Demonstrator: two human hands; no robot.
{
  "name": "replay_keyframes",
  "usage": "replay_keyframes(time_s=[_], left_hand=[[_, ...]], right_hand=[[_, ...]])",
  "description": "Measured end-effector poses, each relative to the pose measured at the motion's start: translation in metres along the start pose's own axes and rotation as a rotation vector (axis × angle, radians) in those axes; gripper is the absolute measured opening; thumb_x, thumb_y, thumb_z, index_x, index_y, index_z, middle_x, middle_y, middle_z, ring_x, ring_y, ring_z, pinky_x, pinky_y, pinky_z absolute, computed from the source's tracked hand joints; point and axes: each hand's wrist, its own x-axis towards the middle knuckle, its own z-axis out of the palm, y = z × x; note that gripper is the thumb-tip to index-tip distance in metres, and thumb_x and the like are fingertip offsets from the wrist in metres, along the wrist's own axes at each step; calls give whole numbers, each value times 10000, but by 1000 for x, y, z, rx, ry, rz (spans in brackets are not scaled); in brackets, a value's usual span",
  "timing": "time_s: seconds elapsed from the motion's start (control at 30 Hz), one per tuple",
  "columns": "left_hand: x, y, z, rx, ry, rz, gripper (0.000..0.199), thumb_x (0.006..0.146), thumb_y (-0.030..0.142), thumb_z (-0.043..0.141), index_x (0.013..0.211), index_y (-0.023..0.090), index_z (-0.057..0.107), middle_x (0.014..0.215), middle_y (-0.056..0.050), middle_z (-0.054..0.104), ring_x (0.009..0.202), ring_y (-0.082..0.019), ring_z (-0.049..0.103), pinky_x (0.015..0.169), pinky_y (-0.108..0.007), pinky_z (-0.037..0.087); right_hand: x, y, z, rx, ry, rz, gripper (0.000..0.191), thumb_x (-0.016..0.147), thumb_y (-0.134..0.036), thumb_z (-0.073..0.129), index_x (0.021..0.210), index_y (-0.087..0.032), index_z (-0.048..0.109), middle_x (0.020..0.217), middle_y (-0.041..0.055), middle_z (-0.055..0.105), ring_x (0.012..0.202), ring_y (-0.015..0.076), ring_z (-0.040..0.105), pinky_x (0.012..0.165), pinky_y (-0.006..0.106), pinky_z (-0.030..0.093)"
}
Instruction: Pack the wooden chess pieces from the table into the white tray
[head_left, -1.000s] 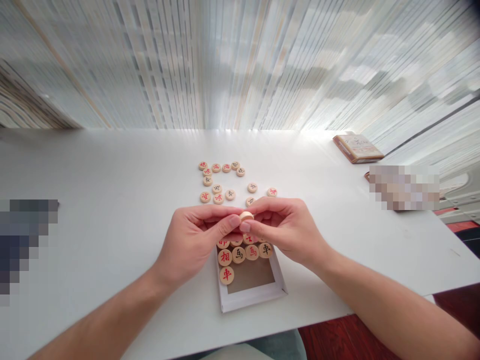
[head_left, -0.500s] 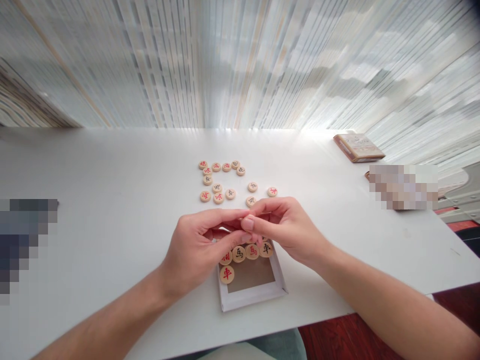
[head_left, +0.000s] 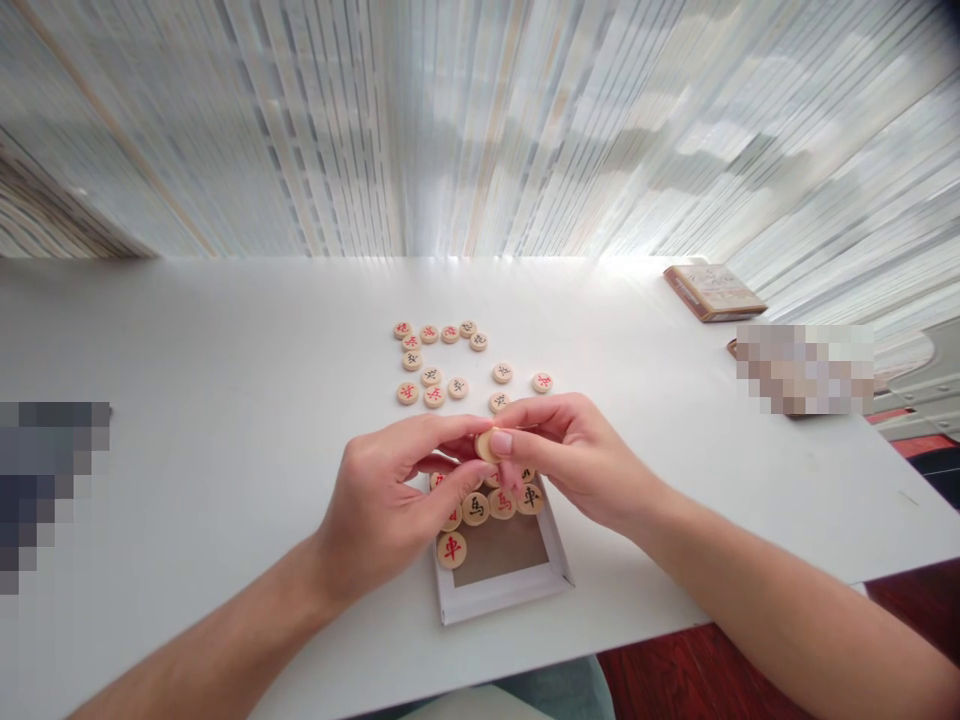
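Head camera: close above table (head_left: 225,350), facing forward and down, striped curtain (head_left: 337,130) beyond.

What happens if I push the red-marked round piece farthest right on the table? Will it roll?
The red-marked piece lies flat on its broad face, so it would probably slide rather than roll. The table looks smooth, so it may slip easily. Its pale, wood-like look suggests it's light and hard to break.

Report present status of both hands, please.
Right hand: gripping wooden piece. Left hand: cupped about it. White tray below, some pieces partly hidden.
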Motion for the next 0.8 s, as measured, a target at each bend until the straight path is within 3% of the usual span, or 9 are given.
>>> replay_keyframes(time_s=[0.13, 0.37, 0.6, 0.8], left_hand=[[0, -1, -1, 0, 13, 1, 294, 931, 100, 811, 1184, 249, 834, 1069, 8, 861, 846, -116, 815, 787, -178, 708], [-1, -3, 0, 15, -17, 56, 296, 957, 112, 791, 1218, 251, 816, 1088, -5, 859, 894, -142, 825, 798, -215, 719], [-2, -6, -1, 45, -5, 93, 332, 957, 84, 778, 1234, 262, 812, 1091, 1, 856, 881, -133, 812, 797, -220, 721], [1, -5, -1, 27, 18, 38, 340, 945, 101, 804, 1244, 260, 827, 1120, -13, 857, 881, -131, 819, 790, -206, 718]], right_hand=[[-1, 3, -2, 35, -19, 15, 236, 890, -394, 884, 960, -170, 859, 626, 3, 741, 539, 131, 666, 580, 258, 540], [1, 2, 2, 28, 1, -34, 178, 797, -291, 966, 856, -175, 844, 648, -7, 732, 587, 116, 645, 606, 240, 541], [1, 3, 0, 9, 21, -20, 222, 789, -332, 972, 929, -181, 890, 613, -1, 715, 589, 121, 641, 626, 248, 547], [1, 2, 2, -59, 73, -106, 229, 794, -324, 966, 968, -190, 900, 740, 39, 775, 619, 136, 661, 598, 259, 573]])
